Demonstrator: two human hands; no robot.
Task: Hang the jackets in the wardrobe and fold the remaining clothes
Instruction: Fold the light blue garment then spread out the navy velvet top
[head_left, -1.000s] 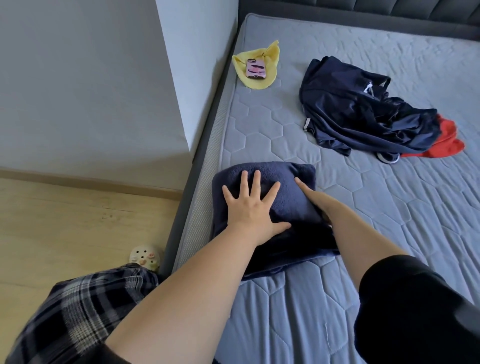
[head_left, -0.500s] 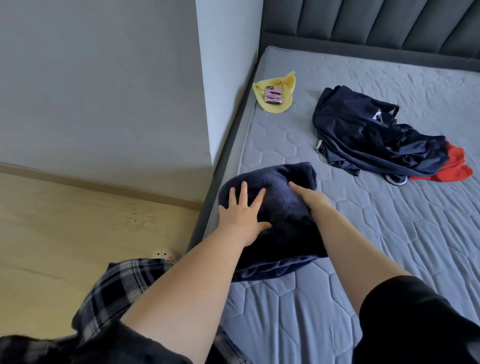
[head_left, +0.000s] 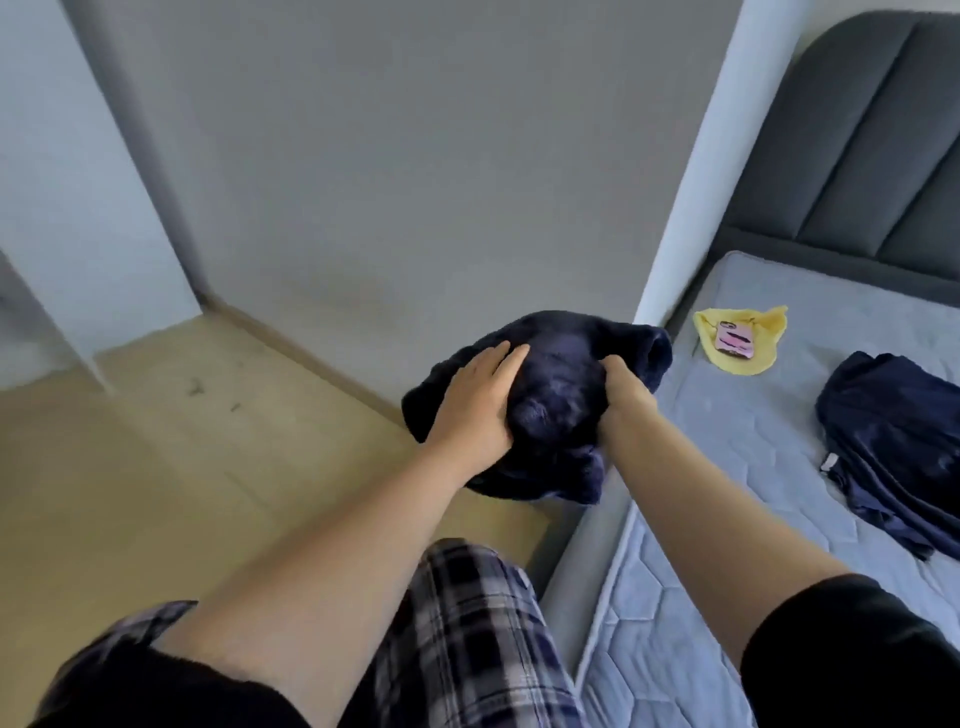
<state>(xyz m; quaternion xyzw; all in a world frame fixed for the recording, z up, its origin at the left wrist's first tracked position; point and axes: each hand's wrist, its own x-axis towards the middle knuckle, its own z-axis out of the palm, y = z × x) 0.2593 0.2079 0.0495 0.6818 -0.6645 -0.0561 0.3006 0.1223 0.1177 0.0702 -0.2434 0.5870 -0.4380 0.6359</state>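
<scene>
Folded navy fleece bundle (head_left: 561, 405) held up in the air between both hands, off the mattress (head_left: 727, 467), over the bed's edge and the wood floor (head_left: 156, 467). Left hand (head_left: 475, 402) lies flat on its top, fingers straight, thumb tucked against the near side. Right hand (head_left: 626, 387) grips the bundle's right side, fingers curled into the cloth. To the right of the grip, on the mattress: a crumpled navy jacket (head_left: 893, 441). Beyond it, nearer the headboard (head_left: 857, 156), a yellow cloth (head_left: 748, 358) with a pink phone (head_left: 734, 340) on top. Plaid trousers (head_left: 467, 634) below the arms.
</scene>
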